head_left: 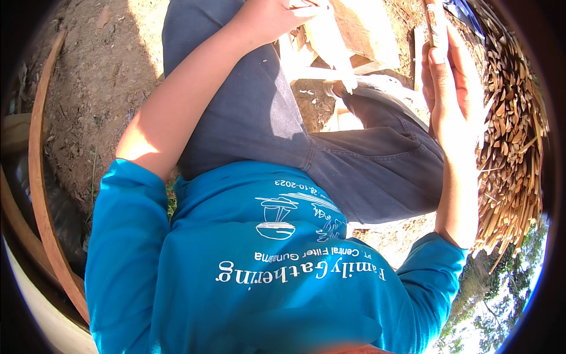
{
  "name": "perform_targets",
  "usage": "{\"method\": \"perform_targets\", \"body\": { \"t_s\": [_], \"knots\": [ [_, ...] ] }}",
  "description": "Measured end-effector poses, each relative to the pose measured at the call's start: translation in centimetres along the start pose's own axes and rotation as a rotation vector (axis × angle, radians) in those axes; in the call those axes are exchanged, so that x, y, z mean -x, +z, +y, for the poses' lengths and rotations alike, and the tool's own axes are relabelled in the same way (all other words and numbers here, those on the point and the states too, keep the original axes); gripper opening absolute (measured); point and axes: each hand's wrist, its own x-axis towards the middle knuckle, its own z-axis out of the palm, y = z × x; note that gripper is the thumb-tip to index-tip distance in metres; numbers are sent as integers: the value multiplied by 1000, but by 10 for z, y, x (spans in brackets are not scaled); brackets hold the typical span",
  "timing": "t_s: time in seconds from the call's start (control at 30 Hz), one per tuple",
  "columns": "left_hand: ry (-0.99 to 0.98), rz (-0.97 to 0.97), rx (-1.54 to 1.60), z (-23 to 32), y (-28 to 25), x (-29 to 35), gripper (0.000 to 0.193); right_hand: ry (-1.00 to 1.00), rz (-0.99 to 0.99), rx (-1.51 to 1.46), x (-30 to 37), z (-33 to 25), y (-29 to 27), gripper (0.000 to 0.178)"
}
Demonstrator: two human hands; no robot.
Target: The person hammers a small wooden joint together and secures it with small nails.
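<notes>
At the top middle, my left hand (274, 19) is closed, its fingertips curled round a small pale thing cut off by the upper edge. Just beside those fingers, a pale wooden strip (329, 44) slants down to a jagged tip. My right hand (451, 82) is raised at the upper right. Its thumb presses along a slim brown wooden stick or handle (435, 25), whose far end runs out of the picture. The fingers of this hand lie nearly straight behind the stick.
A thick stack of thin cut sticks (512, 147) stands along the right side. Pale wooden blocks (372, 29) and offcuts lie on bare soil (88, 76) past my bent legs. Curved wooden strips (39, 153) arc along the left, near dark plastic (62, 206).
</notes>
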Motion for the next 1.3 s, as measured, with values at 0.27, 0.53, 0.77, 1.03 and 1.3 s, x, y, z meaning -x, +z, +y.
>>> {"method": "perform_targets", "body": {
  "t_s": [0.27, 0.53, 0.77, 1.03, 1.3],
  "knots": [
    [26, 44, 94, -16, 5, 2, 19, -105, 26, 119, 6, -9, 4, 46],
    [30, 44, 128, -10, 9, 2, 15, -109, -104, 301, 4, 19, -4, 43],
    [-75, -3, -86, -1, 6, -2, 16, -224, -183, 457, -2, 30, -5, 45],
    [66, 53, -67, 0, 8, -1, 17, -152, -229, 428, 4, 31, -1, 45],
    [-47, 50, 79, -6, 8, 4, 14, -255, 2, 295, 5, 29, 7, 44]
  ]
}}
